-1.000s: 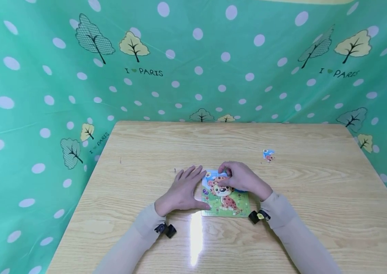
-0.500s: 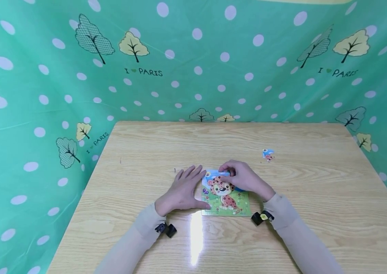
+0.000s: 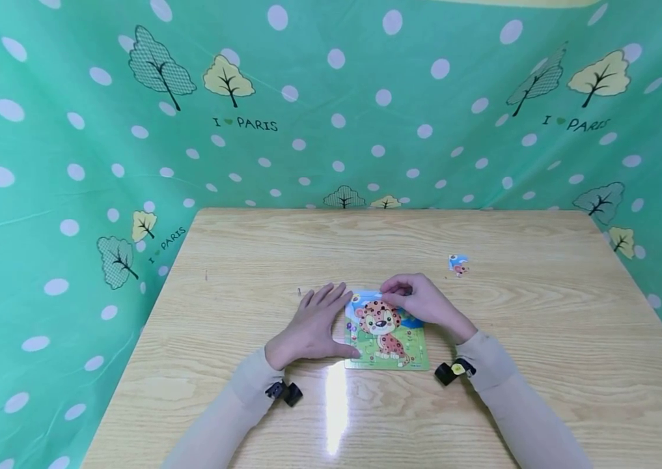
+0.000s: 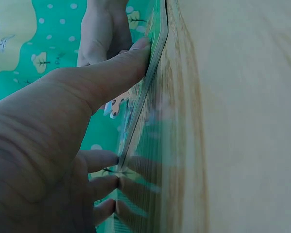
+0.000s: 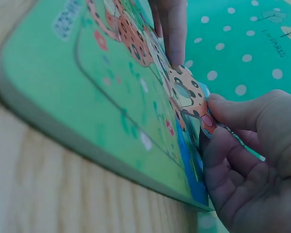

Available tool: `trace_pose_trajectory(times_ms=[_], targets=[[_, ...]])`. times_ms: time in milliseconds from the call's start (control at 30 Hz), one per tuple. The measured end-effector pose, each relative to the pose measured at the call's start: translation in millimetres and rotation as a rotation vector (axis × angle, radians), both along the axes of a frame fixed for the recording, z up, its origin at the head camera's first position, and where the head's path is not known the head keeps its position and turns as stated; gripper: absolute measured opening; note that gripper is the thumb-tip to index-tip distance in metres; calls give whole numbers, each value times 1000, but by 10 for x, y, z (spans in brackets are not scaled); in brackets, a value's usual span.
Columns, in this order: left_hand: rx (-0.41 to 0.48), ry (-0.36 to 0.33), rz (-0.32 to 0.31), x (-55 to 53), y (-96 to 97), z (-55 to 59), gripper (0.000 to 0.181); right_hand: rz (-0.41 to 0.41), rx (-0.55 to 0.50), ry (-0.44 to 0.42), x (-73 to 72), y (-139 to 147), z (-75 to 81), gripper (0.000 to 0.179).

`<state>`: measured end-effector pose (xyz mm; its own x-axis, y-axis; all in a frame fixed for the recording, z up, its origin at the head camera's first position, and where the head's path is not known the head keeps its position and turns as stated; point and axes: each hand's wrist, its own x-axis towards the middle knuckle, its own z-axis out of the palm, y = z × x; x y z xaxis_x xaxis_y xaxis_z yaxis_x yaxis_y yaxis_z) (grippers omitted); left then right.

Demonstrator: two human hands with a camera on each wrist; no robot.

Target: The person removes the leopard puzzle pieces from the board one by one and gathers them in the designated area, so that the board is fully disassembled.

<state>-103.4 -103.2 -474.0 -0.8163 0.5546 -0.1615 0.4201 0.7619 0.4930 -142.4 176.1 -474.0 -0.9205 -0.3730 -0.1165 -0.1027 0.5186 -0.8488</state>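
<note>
A square jigsaw puzzle (image 3: 415,355) with a spotted leopard cub on green lies flat on the table. My left hand (image 3: 310,332) spreads along its left side, the thumb touching the near left corner and the other fingers around the far left corner. At the far right part of the puzzle, my right hand (image 3: 424,301) pinches a puzzle piece (image 5: 190,92) between thumb and fingers. That piece, showing the cub's eye and ear, sits tilted above the board in the right wrist view. In the left wrist view the left thumb (image 4: 121,70) presses the board's edge.
Beyond the right hand lies a loose puzzle piece (image 3: 458,265) with a blue sky and a pink mouse-like face. The wooden table (image 3: 284,241) reaches back to a green dotted curtain (image 3: 360,143). A bright light reflection (image 3: 335,404) shows on the near tabletop.
My right hand has shifted slightly right, uncovering more of the cub's head. The left hand keeps its place at the puzzle's left side.
</note>
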Motion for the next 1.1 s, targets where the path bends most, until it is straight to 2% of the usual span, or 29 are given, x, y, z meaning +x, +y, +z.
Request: trace_pose_trajectory(times_ms=[467,600,800,967,1100], targets=[[-12,7,5,23,4,23,122,-41,12,33,38,-3,11,12],[-21,10,36,36,42,44,113,-49,16,41,45,-5,11,11],[18,65,102,19,181,67,93,-61,21,42,50,-7,1,10],[55,124,90,-8,305,84,86,-73,29,38,60,-10,9,9],[58,149,76,12,367,100,83,-75,43,31,55,-18,7,11]])
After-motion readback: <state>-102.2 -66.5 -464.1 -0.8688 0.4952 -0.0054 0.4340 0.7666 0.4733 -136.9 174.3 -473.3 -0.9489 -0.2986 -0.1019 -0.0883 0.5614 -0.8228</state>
